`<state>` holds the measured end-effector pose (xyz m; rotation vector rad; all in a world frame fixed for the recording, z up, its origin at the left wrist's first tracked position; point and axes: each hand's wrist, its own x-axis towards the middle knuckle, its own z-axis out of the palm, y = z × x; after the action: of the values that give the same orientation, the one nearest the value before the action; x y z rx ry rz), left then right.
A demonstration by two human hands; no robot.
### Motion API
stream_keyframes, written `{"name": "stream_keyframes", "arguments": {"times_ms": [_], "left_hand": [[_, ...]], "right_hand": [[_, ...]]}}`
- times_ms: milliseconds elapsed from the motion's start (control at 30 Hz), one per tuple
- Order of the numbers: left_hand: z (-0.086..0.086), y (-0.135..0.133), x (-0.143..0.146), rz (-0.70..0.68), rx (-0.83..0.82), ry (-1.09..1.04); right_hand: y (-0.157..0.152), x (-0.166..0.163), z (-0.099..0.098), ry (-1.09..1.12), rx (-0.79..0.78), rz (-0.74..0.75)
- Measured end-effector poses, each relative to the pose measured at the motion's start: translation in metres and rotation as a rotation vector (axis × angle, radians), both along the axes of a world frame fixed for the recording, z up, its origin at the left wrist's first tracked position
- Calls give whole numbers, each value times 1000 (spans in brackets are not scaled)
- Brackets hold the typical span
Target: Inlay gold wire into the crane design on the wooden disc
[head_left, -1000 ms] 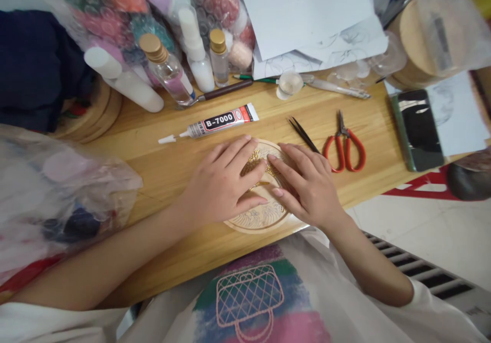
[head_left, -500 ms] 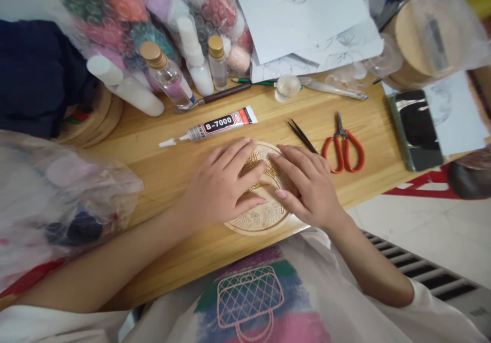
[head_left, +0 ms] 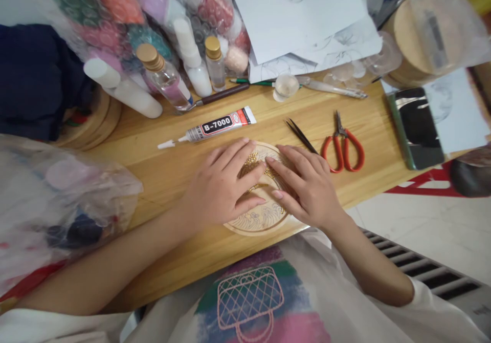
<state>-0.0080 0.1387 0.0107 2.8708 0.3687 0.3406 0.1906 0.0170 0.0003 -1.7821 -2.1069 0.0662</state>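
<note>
A round wooden disc (head_left: 256, 222) with a printed wave drawing lies flat on the table under both hands. Gold wire (head_left: 251, 165), bent into a pattern, covers part of its upper half. My left hand (head_left: 224, 184) rests on the disc's left side, fingers stretched out, the fingertips touching the wire and the surface. From the right, my right hand (head_left: 307, 184) lies over the disc's edge with fingers spread, its index fingertip on the gold wire. Neither hand grips anything. The hands hide the disc's left and right sides.
A B-7000 glue tube (head_left: 218, 125) lies beyond the disc. To the right are black tweezers (head_left: 301, 135), red-handled pliers (head_left: 342, 148) and a phone (head_left: 416, 128). Bottles (head_left: 164, 79), bagged supplies (head_left: 115, 0) and paper sheets (head_left: 303, 20) line the back. A plastic bag (head_left: 76, 189) sits at left.
My right index finger has shifted slightly left across the gold wire, and the thumb has moved a little. My left hand stays in place. The view has shifted slightly.
</note>
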Motion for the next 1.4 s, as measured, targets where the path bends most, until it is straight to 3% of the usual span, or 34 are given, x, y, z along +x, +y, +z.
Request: {"name": "stream_keyframes", "arguments": {"times_ms": [367, 700, 900, 1033, 1167, 1267, 1400], "left_hand": [[-2, 1, -1, 10, 5, -13], [-12, 3, -5, 35, -100, -99], [-14, 4, -6, 46, -175, -133], [-16, 5, -6, 51, -195, -145], [-16, 5, -5, 46, -201, -145], [-15, 6, -5, 41, -194, -145], [-14, 7, -5, 31, -172, -138]], "right_hand": [[0, 1, -2, 61, -29, -9], [1, 5, -1, 312, -7, -51], [-6, 6, -9, 692, 252, -355], [-11, 3, -7, 863, 257, -510], [-28, 13, 9, 875, 242, -732], [-52, 37, 19, 821, 369, -910], [-91, 75, 12, 865, 435, -1138]]}}
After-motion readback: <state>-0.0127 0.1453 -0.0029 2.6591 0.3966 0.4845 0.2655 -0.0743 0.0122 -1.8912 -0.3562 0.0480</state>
